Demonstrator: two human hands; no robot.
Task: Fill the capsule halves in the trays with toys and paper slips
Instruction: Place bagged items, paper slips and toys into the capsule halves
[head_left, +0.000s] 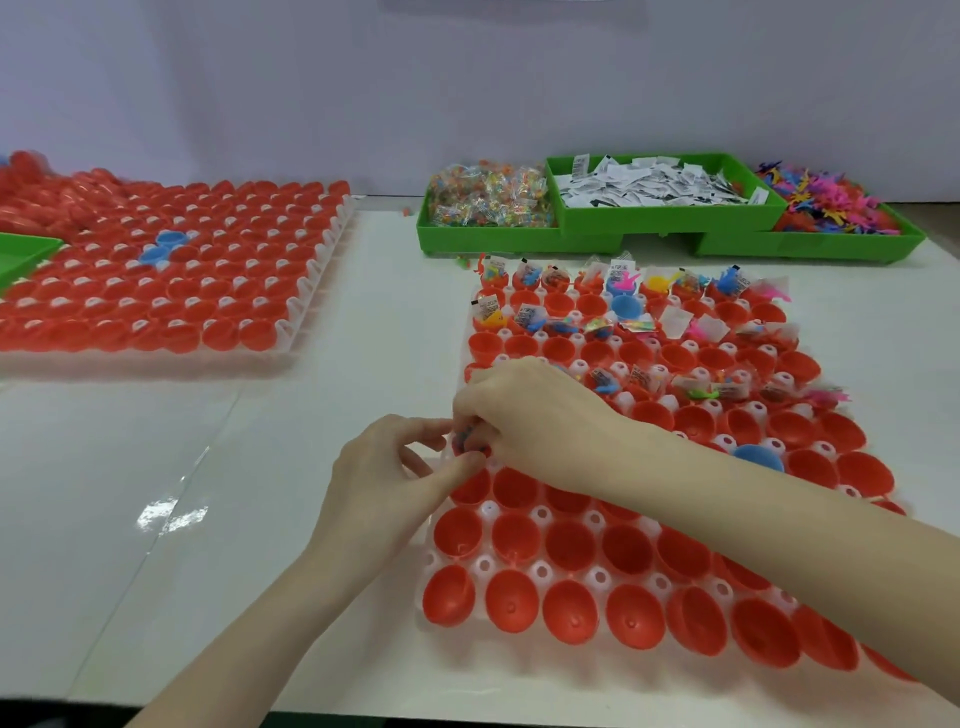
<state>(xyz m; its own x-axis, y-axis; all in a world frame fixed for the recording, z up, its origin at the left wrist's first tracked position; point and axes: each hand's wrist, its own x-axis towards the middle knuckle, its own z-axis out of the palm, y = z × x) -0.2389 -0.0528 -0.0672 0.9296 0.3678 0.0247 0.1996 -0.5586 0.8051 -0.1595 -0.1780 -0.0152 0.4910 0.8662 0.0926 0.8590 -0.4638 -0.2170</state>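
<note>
Pinching a small dark-blue toy between curled fingertips, the left hand and the right hand were brought together at the left edge of the near tray, over a red capsule half in its fourth row from the front. The toy was mostly hidden by the fingers, so its form could not be told. Empty red capsule halves were seated in the rows nearest the person, with one blue half among them towards the right. Filled halves, holding coloured toys and printed paper slips, were ranged in the far rows of the same tray. Beyond it, three green bins were set side by side on the white table: bagged beads on the left, paper slips in the middle, loose plastic figures on the right. A second tray of red halves, with two blue ones at its middle, was placed well apart on the left.
</note>
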